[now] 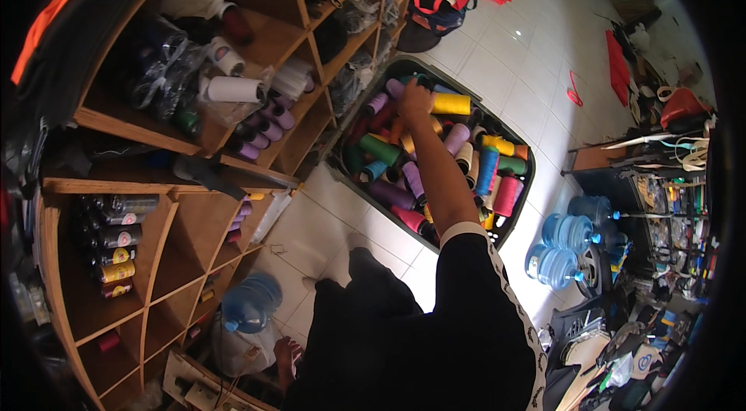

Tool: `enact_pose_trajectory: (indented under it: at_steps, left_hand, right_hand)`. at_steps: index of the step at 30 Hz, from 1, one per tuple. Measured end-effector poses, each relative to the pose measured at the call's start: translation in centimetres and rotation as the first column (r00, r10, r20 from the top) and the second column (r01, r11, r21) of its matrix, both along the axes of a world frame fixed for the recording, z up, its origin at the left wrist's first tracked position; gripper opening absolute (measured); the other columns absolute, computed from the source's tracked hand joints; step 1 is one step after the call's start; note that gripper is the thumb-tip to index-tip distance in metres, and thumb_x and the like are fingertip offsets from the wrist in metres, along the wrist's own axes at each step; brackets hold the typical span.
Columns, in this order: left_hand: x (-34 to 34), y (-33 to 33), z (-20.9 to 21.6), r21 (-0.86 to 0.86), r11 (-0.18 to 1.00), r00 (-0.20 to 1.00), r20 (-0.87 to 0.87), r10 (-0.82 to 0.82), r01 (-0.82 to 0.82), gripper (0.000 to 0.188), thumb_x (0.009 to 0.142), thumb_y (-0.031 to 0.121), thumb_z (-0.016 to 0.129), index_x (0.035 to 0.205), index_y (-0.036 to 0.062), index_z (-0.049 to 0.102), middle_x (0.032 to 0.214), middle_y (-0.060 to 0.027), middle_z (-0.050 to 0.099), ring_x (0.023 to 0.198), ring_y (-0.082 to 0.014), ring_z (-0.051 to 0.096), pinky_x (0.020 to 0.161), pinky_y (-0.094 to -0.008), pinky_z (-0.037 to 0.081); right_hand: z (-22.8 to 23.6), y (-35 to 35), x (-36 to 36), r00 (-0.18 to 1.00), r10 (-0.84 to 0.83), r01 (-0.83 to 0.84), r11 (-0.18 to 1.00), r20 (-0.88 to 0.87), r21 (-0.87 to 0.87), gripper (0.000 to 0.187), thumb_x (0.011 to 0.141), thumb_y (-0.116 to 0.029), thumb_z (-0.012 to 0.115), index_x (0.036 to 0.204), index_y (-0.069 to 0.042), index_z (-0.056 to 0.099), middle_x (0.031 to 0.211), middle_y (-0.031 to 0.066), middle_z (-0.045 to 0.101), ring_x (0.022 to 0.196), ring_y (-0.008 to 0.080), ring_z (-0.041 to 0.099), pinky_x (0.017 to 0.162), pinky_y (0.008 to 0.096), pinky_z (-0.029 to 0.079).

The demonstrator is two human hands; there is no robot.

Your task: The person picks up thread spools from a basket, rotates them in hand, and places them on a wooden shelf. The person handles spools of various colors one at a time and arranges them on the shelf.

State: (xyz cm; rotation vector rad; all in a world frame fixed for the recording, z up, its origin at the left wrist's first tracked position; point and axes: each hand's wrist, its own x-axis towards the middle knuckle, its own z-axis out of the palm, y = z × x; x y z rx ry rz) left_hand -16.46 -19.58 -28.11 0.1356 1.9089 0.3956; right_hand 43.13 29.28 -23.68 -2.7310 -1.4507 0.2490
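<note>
A dark grey plastic crate [353, 175] on the floor is heaped with thread spools in many colours. My right arm stretches over it, and my right hand [416, 102] is among the spools at its far left end, fingers curled downward. What those fingers grip is hidden. Close by lie a light purple spool [395, 88] and a yellow spool [451, 104]. A green spool [379, 149], a blue spool [488, 170] and a pink spool [506, 195] rest nearer to me. Low at my side, my left hand [287, 355] hangs with loosely bent fingers apart, holding nothing.
Wooden shelves [148, 302] with spools and plastic-wrapped goods line the left. A blue water jug [251, 302] stands near my left hand. Several more jugs [567, 232] lie right of the crate, beside cluttered racks. Bags [439, 7] sit beyond it on white floor tiles [497, 46].
</note>
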Motion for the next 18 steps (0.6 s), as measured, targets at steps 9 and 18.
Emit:
enact_pose_trajectory:
  at_steps: [9,18]
  left_hand:
    - [1.6,8.4,2.9,0.438,0.869,0.974,-0.102,-0.203,0.227,0.020,0.095,0.026,0.057,0.090,0.0060,0.056,0.076,-0.0017,0.057,0.067,-0.0101,0.055,0.061,-0.0238,0.045]
    - [18.2,27.0,26.1,0.935,0.345,0.748,0.174,-0.641,0.078,0.046,0.094,0.025,0.061,0.131,0.0012,0.049,0.131,-0.0134,0.055,0.120,-0.0232,0.054,0.100,-0.0356,0.042]
  right_hand:
    - [7.5,-6.4,-2.5,0.907,0.080,0.222,0.742,-0.413,0.633,0.058,0.066,-0.027,0.080,0.112,-0.003,0.054,0.098,0.0169,0.062,0.089,0.0285,0.064,0.078,0.0376,0.052]
    - [18.5,-22.7,-20.9,0.542,0.754,0.104,0.379,-0.372,0.919,0.058,0.066,0.001,0.084,0.112,-0.003,0.049,0.116,0.0129,0.049,0.107,0.0212,0.055,0.093,0.0348,0.048]
